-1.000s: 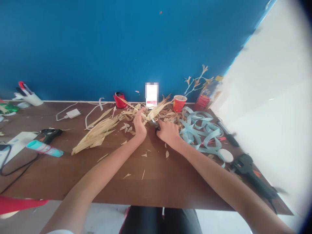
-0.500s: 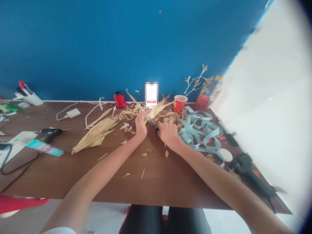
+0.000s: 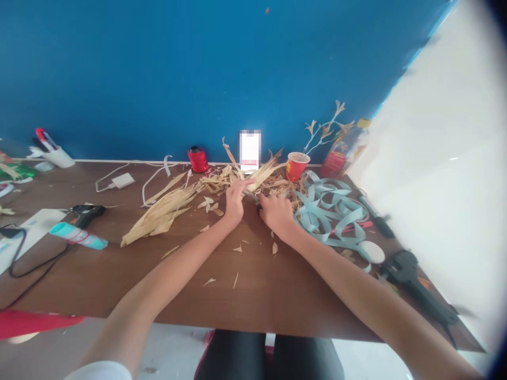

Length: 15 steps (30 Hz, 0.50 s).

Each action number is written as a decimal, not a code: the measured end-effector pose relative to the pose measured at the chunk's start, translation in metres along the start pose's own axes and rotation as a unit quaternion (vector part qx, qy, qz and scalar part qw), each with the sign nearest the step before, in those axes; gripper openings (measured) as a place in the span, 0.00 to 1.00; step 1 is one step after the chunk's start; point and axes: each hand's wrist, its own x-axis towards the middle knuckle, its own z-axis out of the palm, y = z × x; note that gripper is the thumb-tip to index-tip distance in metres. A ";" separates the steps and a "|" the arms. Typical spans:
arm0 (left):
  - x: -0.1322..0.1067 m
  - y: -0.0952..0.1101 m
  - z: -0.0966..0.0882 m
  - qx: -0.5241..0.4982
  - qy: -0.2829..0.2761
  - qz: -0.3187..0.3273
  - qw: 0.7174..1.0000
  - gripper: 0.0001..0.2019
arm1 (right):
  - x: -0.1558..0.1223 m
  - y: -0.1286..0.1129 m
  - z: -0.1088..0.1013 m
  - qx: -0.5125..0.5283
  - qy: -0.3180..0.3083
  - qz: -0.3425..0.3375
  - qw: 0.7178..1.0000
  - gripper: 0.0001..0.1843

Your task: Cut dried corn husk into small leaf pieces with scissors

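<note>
My left hand [image 3: 234, 200] pinches a strip of dried corn husk [image 3: 259, 177] at the edge of the husk pile [image 3: 216, 184] in the middle of the brown table [image 3: 119, 274]. My right hand [image 3: 277, 212] is closed round small scissors [image 3: 253, 198], whose blades point at the husk strip just beside my left fingers. A long bundle of husks [image 3: 158, 216] lies to the left of my left hand. Small cut husk scraps [image 3: 240, 248] are scattered on the wood under my forearms.
Light blue ribbon coils [image 3: 328, 211] lie right of my right hand. A red paper cup [image 3: 296, 166] with a twig, a red thread spool [image 3: 197, 159] and a phone [image 3: 250, 150] stand at the blue wall. Glue guns [image 3: 415, 285] [image 3: 85, 212], a teal tube [image 3: 77, 236] and cables [image 3: 119, 182] lie around.
Both hands have moved a little farther from me into the husk pile. A husk strip has lifted above the pile. The camera has shifted slightly.
</note>
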 end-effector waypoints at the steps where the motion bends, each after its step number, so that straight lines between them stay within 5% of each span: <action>1: 0.000 0.001 0.000 -0.001 0.001 -0.006 1.000 0.20 | 0.000 0.000 -0.001 -0.004 -0.005 0.000 1.000 0.19; 15: 0.002 -0.002 0.002 -0.057 0.038 -0.048 0.996 0.16 | -0.001 -0.003 -0.003 0.010 -0.007 0.003 1.000 0.17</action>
